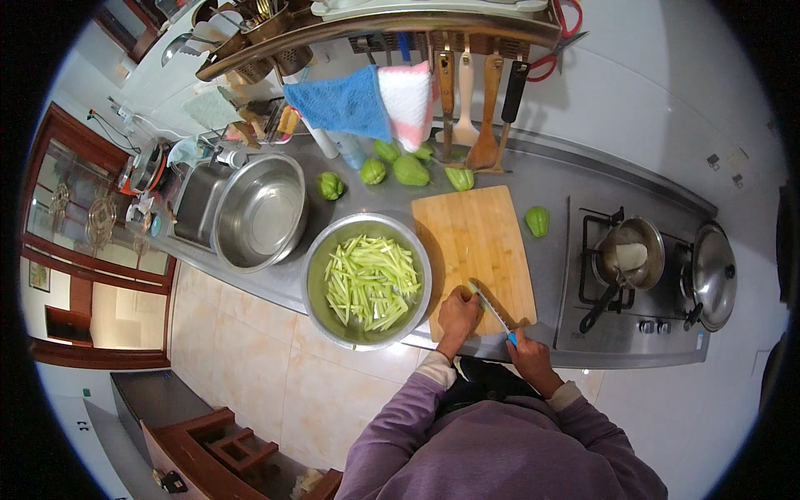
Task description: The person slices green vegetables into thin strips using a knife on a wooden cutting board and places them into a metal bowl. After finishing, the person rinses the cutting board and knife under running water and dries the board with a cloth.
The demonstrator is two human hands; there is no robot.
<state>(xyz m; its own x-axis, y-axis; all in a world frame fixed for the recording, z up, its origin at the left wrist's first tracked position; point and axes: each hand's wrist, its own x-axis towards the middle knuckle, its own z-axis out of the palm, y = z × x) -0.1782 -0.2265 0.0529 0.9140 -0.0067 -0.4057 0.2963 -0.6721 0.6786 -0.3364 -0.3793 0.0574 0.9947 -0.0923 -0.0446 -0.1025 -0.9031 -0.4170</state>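
Observation:
My right hand (pixel 530 356) grips the blue handle of a kitchen knife (pixel 494 307), whose blade slants up and left over the wooden cutting board (pixel 472 237). Beside the blade, on the board's near left part, my left hand (pixel 460 314) has its fingers curled down. A bit of green shows at its fingertips, apparently a piece of chayote mostly hidden by the hand. Left of the board stands a steel bowl (pixel 314 312) holding many pale green cut strips (pixel 374 281).
Whole chayotes (pixel 410 170) lie behind the board, and one chayote (pixel 537 221) sits to its right. A steel basin (pixel 259 212) stands by the sink (pixel 199 200). On the gas stove (pixel 578 312) are a saucepan (pixel 653 250) and a lidded pan (pixel 715 281). Utensils (pixel 489 137) hang overhead.

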